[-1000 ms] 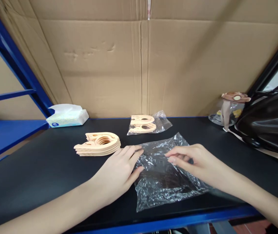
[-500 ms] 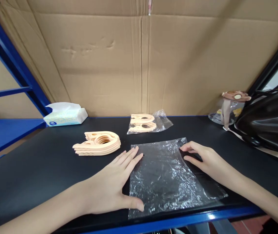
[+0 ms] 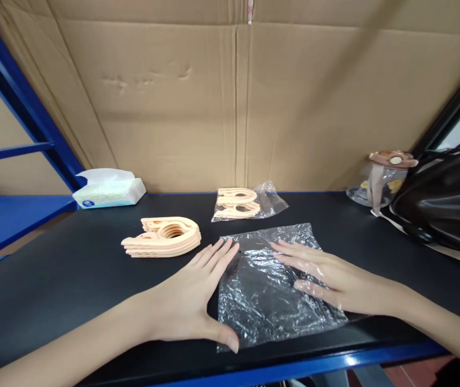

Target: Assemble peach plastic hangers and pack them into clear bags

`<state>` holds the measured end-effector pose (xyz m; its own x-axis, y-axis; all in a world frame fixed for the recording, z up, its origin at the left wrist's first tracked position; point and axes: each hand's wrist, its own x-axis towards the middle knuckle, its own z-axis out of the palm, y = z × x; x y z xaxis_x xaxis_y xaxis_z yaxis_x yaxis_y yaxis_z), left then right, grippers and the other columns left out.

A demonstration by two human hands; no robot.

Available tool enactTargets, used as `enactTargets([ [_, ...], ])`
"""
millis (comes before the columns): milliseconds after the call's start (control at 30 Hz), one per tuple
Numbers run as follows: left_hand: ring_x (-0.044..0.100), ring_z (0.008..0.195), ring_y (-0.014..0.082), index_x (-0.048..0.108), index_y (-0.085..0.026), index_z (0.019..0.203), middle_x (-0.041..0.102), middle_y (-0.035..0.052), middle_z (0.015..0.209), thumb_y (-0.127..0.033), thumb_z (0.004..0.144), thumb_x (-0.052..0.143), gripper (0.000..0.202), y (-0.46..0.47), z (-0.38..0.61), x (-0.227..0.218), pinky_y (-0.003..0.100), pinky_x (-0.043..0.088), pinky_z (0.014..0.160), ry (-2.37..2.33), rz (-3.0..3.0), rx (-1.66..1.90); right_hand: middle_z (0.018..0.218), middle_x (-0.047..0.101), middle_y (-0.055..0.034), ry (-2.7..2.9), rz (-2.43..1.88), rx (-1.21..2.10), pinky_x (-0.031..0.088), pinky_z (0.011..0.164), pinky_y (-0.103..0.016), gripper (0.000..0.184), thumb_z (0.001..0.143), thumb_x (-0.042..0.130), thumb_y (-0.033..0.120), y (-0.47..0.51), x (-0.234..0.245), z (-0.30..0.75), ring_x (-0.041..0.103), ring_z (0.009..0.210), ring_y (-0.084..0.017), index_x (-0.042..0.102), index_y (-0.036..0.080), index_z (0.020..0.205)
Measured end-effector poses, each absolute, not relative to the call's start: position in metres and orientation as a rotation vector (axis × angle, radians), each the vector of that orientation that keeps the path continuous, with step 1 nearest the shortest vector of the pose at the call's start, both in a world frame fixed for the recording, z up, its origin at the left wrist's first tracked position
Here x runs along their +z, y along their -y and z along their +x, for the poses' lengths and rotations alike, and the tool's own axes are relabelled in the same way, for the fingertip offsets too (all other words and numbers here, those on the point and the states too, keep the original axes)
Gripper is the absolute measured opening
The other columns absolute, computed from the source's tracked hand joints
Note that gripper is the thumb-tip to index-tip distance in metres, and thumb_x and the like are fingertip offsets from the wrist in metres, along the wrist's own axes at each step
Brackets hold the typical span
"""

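Note:
A clear plastic bag (image 3: 262,301) lies flat near the front edge of the black table. My left hand (image 3: 189,298) rests along its left side, fingers spread and thumb on the lower left corner. From the right, my right hand (image 3: 326,274) reaches in with its fingers stretched out. Clear film with glints covers those fingers, so the hand appears to be inside the bag. Beyond my left fingertips sits a stack of peach plastic folding hangers (image 3: 173,244). Farther back, more peach hangers (image 3: 238,201) lie inside another clear bag (image 3: 272,200).
A tissue pack (image 3: 111,191) stands at the back left, beside a blue metal frame (image 3: 52,129). At the back right are a clear bottle with a brown lid (image 3: 391,160) and a dark brown bag (image 3: 447,199). Cardboard (image 3: 165,107) walls off the back.
My right hand has gone from the bag's right edge leftward under its film, fingers now stretched out. The bag's right side has been raised and wrinkled. My left hand stays nearly in place.

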<state>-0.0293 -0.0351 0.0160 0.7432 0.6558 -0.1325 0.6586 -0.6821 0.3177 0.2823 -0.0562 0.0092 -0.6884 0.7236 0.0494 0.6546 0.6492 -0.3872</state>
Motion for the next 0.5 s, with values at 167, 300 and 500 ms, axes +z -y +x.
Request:
enactTargets([
  [167, 0.002, 0.143, 0.0383, -0.007, -0.018, 0.15, -0.004, 0.0177, 0.156, -0.076, 0.063, 0.063, 0.125, 0.029, -0.028, 0.011, 0.057, 0.016, 0.113, -0.96, 2.609, 0.105, 0.154, 0.028, -0.005, 2.714, -0.803, 0.441, 0.023, 0.115, -0.044, 0.051, 0.094, 0.044, 0.028, 0.036, 0.007, 0.261, 0.025, 0.141, -0.021, 0.035, 0.024, 0.144],
  [300, 0.006, 0.143, 0.0369, -0.009, -0.021, 0.15, -0.001, 0.0162, 0.157, -0.078, 0.06, 0.064, 0.129, 0.033, -0.03, 0.005, 0.053, 0.019, 0.113, -1.019, 2.612, 0.208, 0.151, 0.034, -0.009, 2.727, -0.715, 0.346, 0.025, 0.114, -0.045, 0.05, 0.093, 0.048, 0.032, 0.025, -0.003, 0.247, 0.026, 0.141, -0.021, 0.042, 0.021, 0.141],
  [500, 0.007, 0.143, 0.0377, -0.008, -0.024, 0.15, 0.004, 0.0148, 0.157, -0.076, 0.061, 0.064, 0.125, 0.032, -0.032, 0.002, 0.053, 0.021, 0.112, -1.0, 2.628, 0.284, 0.159, 0.01, -0.0074, 2.789, -0.77, 0.219, 0.026, 0.112, -0.052, 0.057, 0.093, 0.047, 0.04, 0.031, -0.009, 0.241, 0.02, 0.142, -0.028, 0.029, 0.028, 0.147],
])
